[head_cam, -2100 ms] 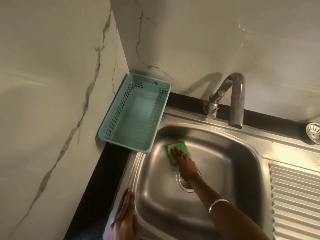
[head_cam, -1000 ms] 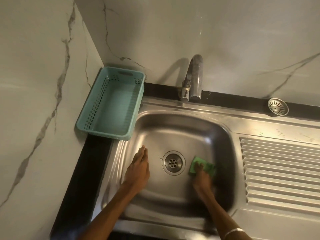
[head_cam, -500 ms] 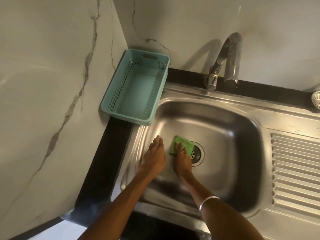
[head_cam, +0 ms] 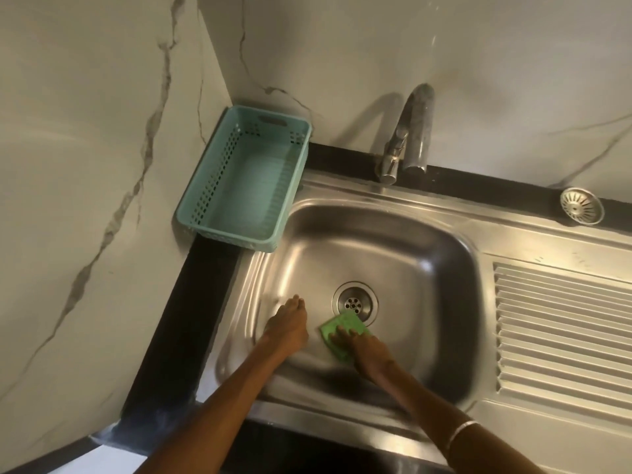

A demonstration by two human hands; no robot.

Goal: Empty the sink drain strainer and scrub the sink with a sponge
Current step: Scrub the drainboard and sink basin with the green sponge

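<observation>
A stainless steel sink point(head_cam: 427, 254) fills the middle of the view, its round drain point(head_cam: 355, 301) uncovered. My right hand point(head_cam: 367, 354) presses a green sponge point(head_cam: 337, 331) flat on the basin floor, just in front of the drain, fingers laid over it. My left hand point(head_cam: 287, 328) rests flat with straight fingers on the basin floor, left of the sponge. The metal drain strainer point(head_cam: 581, 205) lies on the black ledge at the far right, behind the drainboard.
A teal plastic basket point(head_cam: 219, 186) stands in the corner, left of the sink and overhanging its rim. The tap point(head_cam: 407, 138) rises behind the basin. A ribbed drainboard point(head_cam: 561, 333) lies to the right. Marble walls close off the left and back.
My right hand has slid the sponge from left of the drain to just in front of it. My left hand stays flat on the basin floor.
</observation>
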